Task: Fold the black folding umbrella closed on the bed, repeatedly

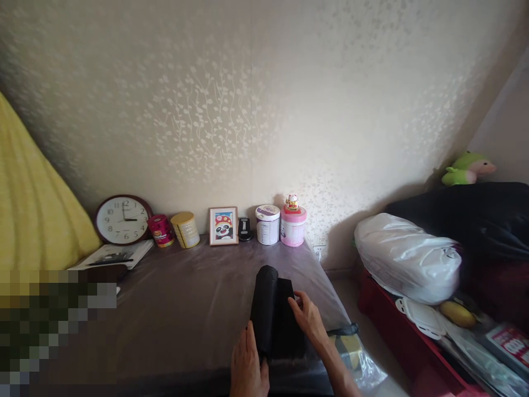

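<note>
A black roll of fabric-like material stretches away from me over the near part of the table, with a flat black flap spreading from its right side. Around the roll's near end, on its left, my left hand is closed. My right hand has its thumb and fingers on the right edge of the flap. What the roll is made of or contains cannot be seen.
Against the wall on the covered table stand a clock, a picture frame and several tins, including a yellow tin. A plastic packet lies at the right edge. A white bag sits over a red box.
</note>
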A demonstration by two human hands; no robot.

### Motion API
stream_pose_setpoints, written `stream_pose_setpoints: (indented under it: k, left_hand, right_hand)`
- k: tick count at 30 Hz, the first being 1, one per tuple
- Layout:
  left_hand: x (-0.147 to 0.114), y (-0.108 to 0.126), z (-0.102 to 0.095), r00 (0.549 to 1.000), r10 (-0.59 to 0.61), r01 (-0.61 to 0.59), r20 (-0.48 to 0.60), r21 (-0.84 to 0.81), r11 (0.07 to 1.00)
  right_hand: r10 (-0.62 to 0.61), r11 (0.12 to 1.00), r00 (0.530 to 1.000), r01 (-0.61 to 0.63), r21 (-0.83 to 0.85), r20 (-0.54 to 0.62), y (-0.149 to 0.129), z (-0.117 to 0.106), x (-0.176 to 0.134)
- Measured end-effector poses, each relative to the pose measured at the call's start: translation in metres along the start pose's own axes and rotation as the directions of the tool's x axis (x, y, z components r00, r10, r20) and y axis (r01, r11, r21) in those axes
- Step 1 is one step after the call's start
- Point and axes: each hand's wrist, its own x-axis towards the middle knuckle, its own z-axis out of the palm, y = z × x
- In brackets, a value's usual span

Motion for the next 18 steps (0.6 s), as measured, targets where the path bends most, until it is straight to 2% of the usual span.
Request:
stream_pose_setpoints:
  k: [5, 10, 18]
  left_hand:
    - [0.001, 0.000, -0.001, 1.000, -0.012, 0.012, 0.005, -0.005, 1.000]
    - [0.001, 0.000, -0.001, 1.000, -0.010, 0.009, -0.008, -0.009, 1.000]
    - [0.003, 0.000, -0.002, 0.999, -0.025, 0.021, 0.040, 0.090, 0.996]
  right_hand:
    - [0.017, 0.996, 0.998, -0.012, -0.094, 0.054, -0.007, 0.000, -0.008]
    - [0.008, 0.998, 0.995, -0.014, 0.065, 0.097, -0.019, 0.005, -0.004]
    - [-0.019, 0.992, 0.991, 0.001, 0.126, 0.136, -0.055, 0.029, 0.001]
